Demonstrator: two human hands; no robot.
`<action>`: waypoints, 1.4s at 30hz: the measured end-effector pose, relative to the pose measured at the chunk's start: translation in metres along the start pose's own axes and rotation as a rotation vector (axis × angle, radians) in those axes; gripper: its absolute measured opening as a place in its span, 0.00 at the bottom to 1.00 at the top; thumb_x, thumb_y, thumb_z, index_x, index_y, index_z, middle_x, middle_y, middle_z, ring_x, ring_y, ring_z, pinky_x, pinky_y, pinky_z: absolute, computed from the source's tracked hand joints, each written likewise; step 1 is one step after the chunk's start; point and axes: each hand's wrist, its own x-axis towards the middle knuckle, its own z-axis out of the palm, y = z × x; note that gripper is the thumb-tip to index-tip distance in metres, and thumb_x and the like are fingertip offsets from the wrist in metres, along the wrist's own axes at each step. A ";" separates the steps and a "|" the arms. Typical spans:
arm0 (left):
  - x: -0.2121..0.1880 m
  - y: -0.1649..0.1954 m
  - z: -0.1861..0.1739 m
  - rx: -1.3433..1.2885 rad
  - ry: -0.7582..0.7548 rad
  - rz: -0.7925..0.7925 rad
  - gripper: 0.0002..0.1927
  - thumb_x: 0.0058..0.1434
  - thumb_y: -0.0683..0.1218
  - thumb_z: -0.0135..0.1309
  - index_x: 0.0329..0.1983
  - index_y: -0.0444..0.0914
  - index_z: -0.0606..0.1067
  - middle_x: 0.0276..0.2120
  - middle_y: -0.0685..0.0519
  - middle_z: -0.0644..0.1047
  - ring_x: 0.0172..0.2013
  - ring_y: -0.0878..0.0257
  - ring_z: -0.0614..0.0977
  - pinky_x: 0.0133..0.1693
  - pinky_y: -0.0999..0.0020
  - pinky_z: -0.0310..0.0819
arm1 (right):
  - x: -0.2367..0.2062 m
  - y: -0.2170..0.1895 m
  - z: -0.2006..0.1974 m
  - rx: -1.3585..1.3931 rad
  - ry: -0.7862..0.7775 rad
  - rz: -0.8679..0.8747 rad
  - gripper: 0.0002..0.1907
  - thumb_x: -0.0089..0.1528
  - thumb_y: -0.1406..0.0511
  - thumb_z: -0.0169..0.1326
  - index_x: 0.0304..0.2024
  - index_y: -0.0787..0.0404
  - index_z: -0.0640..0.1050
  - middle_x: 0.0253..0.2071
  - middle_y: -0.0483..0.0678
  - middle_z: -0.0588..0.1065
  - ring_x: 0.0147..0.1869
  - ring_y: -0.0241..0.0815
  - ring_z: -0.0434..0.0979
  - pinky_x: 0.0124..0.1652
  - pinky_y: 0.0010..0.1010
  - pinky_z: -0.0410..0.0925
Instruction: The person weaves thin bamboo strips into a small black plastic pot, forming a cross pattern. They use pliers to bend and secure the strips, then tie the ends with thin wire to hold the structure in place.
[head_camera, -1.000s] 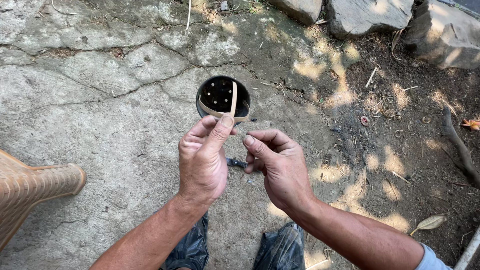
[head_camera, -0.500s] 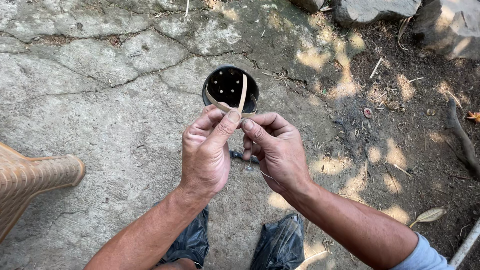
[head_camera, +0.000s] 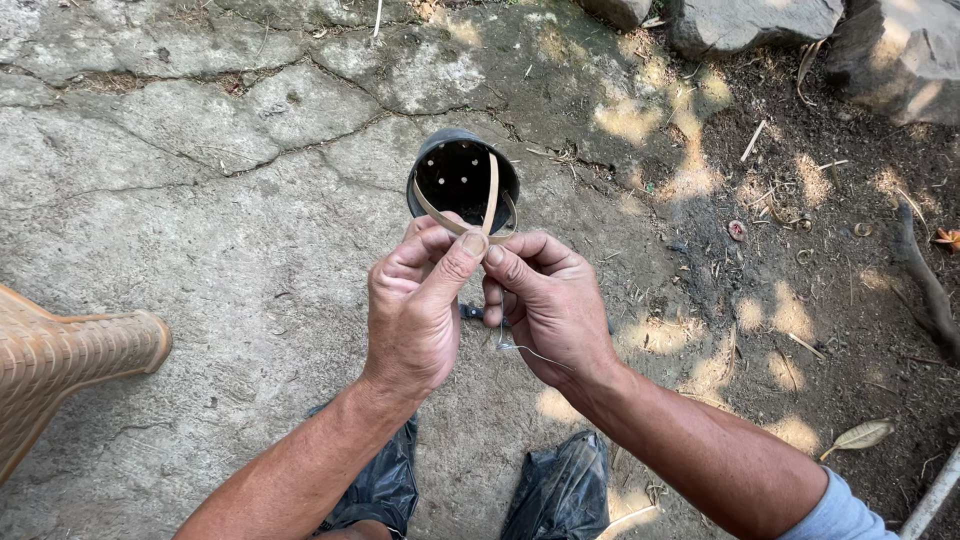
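Thin tan strip (head_camera: 487, 205), bent into a loop: pinched where its ends cross by left hand (head_camera: 415, 310) and right hand (head_camera: 545, 305) fingers, above the far black perforated pot (head_camera: 462, 172) (on cracked concrete ground (head_camera: 200, 200)).

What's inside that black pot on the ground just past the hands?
The black pot looks empty: a dark inner wall dotted with small holes. A thin tan strip, pinched by the left hand and right hand, crosses its mouth, and the fingertips cover the near rim.
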 end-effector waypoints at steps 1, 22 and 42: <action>-0.001 -0.001 0.000 0.023 -0.006 0.013 0.09 0.71 0.42 0.57 0.39 0.29 0.79 0.46 0.53 0.72 0.35 0.68 0.78 0.29 0.73 0.75 | 0.000 0.001 -0.001 0.004 -0.008 0.001 0.05 0.66 0.70 0.59 0.38 0.69 0.78 0.26 0.51 0.77 0.24 0.37 0.77 0.25 0.25 0.72; -0.003 -0.010 -0.006 0.085 0.009 0.047 0.07 0.70 0.40 0.57 0.37 0.31 0.79 0.45 0.55 0.71 0.38 0.71 0.78 0.33 0.75 0.78 | -0.006 0.001 -0.007 0.028 -0.041 -0.111 0.14 0.63 0.74 0.59 0.46 0.63 0.68 0.39 0.55 0.79 0.37 0.42 0.81 0.35 0.30 0.76; -0.005 -0.014 -0.010 0.091 0.018 0.039 0.06 0.71 0.39 0.56 0.40 0.30 0.79 0.45 0.53 0.75 0.40 0.69 0.80 0.39 0.72 0.79 | -0.003 -0.012 -0.006 -0.145 -0.028 -0.059 0.12 0.63 0.74 0.60 0.49 0.72 0.79 0.38 0.55 0.79 0.37 0.40 0.81 0.36 0.30 0.77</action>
